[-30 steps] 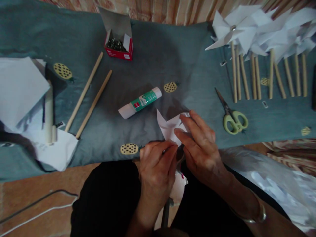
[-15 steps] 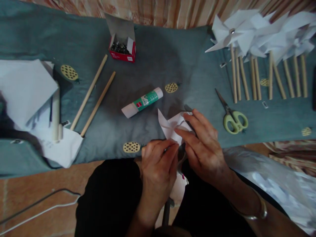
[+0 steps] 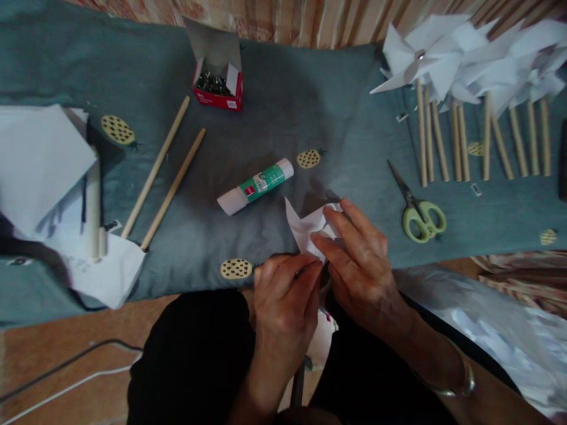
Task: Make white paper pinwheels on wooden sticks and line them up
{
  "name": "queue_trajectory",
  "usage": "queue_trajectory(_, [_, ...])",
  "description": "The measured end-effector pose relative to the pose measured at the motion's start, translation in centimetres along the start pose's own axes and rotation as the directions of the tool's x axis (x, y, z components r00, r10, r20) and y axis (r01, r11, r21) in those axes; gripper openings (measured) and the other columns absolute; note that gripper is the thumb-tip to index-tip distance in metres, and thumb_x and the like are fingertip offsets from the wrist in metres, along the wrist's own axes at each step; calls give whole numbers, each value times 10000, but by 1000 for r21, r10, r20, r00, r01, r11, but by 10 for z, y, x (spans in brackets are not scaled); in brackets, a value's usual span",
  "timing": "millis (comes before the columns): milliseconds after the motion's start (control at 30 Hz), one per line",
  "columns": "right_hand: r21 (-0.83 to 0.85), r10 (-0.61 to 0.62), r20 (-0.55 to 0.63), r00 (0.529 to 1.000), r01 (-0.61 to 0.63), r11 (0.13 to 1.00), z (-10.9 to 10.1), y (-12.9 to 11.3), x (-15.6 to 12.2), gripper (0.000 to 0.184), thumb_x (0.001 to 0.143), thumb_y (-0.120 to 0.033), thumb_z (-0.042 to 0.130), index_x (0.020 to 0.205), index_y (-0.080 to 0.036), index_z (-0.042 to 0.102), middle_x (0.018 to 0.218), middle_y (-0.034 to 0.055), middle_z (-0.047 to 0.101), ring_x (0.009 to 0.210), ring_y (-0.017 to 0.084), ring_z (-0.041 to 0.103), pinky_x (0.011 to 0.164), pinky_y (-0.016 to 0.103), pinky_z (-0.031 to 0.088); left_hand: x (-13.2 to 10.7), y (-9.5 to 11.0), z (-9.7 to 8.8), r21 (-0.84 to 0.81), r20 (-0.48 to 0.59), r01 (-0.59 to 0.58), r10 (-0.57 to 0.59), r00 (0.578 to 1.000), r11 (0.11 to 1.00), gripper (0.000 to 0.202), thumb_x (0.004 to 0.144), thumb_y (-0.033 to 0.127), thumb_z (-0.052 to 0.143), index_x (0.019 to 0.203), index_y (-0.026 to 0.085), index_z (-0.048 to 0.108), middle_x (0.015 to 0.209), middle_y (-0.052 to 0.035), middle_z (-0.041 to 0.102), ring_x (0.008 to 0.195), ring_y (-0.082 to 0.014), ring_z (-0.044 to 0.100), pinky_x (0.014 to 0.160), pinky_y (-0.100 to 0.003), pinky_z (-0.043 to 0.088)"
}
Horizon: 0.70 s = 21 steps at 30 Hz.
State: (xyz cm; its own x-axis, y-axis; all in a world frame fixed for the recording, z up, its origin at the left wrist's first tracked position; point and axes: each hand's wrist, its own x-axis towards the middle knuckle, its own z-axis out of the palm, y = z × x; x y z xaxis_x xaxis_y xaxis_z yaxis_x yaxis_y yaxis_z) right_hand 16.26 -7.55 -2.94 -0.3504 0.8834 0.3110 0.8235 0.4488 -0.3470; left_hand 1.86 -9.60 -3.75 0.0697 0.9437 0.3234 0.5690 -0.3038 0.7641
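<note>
A white paper pinwheel [image 3: 303, 228] with curled blades is between my hands at the near edge of the cloth-covered table. My left hand [image 3: 286, 295] pinches its near edge between thumb and fingers. My right hand [image 3: 361, 262] is closed on the pinwheel's right side, with its fingertips pressing near the centre; the thumb is mostly hidden. Beyond the pinwheel lies a green and white glue stick [image 3: 261, 184]. To the right are scissors [image 3: 420, 215] with green handles.
Finished pinwheels [image 3: 436, 56] on wooden sticks lie at the far right. A red box [image 3: 217, 97] of metal pins stands open at the back. Two wooden sticks [image 3: 172, 189] and a stack of white paper [image 3: 44, 165] are on the left. A plastic bag [image 3: 478, 330] lies below the table at right.
My right fingers have shifted slightly over the pinwheel, and its far blades sit a little differently. My left hand keeps its pinch. The view has moved slightly.
</note>
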Motion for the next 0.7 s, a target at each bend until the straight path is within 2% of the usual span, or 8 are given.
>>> queue_trajectory(100, [4, -30, -6, 1000, 30, 1000, -2, 3, 0, 384, 880, -58, 487, 1214, -231, 565, 1427, 111, 504, 1392, 316, 370, 1049, 550, 420, 0, 0, -1, -11, 2, 5, -4, 1000, 1000, 159, 817, 77, 640, 937, 175, 676, 913, -50, 718, 863, -177, 610, 751, -334, 475])
queue_trajectory(200, [55, -21, -9, 1000, 21, 998, -8, 7, 0, 422, 895, -57, 458, 1259, -250, 547, 1441, 91, 483, 1384, 298, 386, 1057, 535, 426, -1, 0, -1, -12, 8, -5, 5, 1000, 1000, 166, 824, 84, 632, 948, 183, 680, 931, -52, 718, 873, -179, 614, 757, -338, 477])
queue_trajectory(300, [94, 60, -13, 998, -58, 994, -14, 8, 1, 459, 907, -85, 439, 1332, -251, 488, 1387, 91, 537, 1304, 258, 493, 1050, 482, 453, 0, -1, -1, 5, 7, -20, 20, 1000, 1000, 170, 826, 92, 628, 952, 190, 686, 940, -50, 720, 877, -181, 616, 769, -343, 480])
queue_trajectory(433, [77, 189, -29, 982, -186, 980, -18, 9, 4, 415, 910, -246, 519, 1323, -204, 499, 1126, 99, 686, 1041, 253, 649, 909, 435, 541, 0, 0, 0, 23, -3, -23, 23, 1000, 999, 163, 826, 93, 631, 941, 193, 687, 930, -44, 723, 865, -182, 614, 760, -347, 481])
queue_trajectory(600, [163, 319, -21, 947, -312, 936, -18, 7, 6, 418, 873, -273, 584, 1280, -196, 533, 921, 54, 714, 793, 203, 680, 758, 366, 578, -1, 0, 1, 38, -12, -35, 35, 999, 999, 160, 828, 99, 634, 947, 194, 686, 925, -42, 721, 870, -183, 611, 765, -355, 476])
queue_trajectory(700, [246, 418, 2, 908, -405, 880, -19, 8, 4, 440, 837, -264, 617, 1264, -185, 547, 856, 29, 714, 712, 181, 681, 684, 337, 578, -1, -1, 3, 41, -44, -66, 68, 997, 997, 162, 820, 100, 645, 945, 191, 690, 920, -42, 719, 864, -179, 614, 767, -352, 480])
